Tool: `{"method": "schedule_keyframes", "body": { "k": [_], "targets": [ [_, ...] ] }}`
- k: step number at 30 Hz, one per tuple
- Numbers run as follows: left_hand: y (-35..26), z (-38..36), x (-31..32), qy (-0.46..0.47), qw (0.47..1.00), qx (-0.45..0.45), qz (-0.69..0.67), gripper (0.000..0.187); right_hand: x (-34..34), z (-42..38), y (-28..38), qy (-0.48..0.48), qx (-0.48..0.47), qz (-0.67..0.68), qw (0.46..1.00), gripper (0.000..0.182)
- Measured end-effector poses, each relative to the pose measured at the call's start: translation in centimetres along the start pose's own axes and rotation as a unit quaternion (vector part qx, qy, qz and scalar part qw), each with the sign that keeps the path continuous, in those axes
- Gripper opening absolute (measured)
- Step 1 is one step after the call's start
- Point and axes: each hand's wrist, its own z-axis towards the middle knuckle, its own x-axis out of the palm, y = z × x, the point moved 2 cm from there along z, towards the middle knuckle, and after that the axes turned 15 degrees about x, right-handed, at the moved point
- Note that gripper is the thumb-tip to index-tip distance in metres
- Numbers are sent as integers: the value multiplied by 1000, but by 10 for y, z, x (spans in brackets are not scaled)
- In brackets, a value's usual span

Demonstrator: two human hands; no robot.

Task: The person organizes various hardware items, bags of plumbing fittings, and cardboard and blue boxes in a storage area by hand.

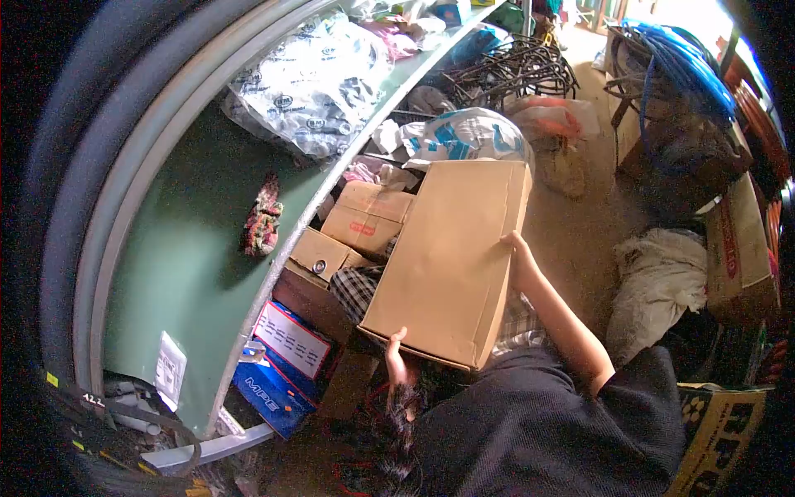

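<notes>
I have the flat cardboard box between both hands, just ahead of the dark shirt. My left hand is clamped on its near edge, toward the left corner, thumb laid over the broad top face; its other fingers are hidden from me underneath. My right hand grips the right side, farther up the box, with fingertips on the rim and the forearm reaching in from the near right. The hands are well apart, with most of the box's broad face lying to the left of the right hand and beyond the left one.

Left of the box I see a smaller carton, a checked cloth and, nearer, a blue MPE box. Farther left, a knitted item lies on the green shelf, with printed plastic wrap at its far end. A pale sack sits to the right, and blue tubing is at the far right.
</notes>
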Motion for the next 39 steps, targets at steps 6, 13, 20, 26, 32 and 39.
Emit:
{"method": "schedule_keyframes", "body": {
  "k": [6,13,20,26,32,39],
  "targets": [
    [10,-5,-12,0,1000,-10,14,35,-21,-26,-7,-44,-43,3,998,30],
    [23,-10,10,105,990,-72,55,33,-77,-76,-14,-85,-139,37,986,35],
    [64,29,52,373,918,53,123,25,-138,-107,-22,-56,-218,147,963,49],
    [60,36,117,378,924,-52,23,38,-160,-120,-19,-69,-280,175,941,54],
    [90,39,157,357,934,4,-22,47,-179,-143,2,-144,-216,137,956,53],
    [133,78,184,419,897,-138,7,39,-171,-140,18,-168,-183,136,959,50]
  ]
}}
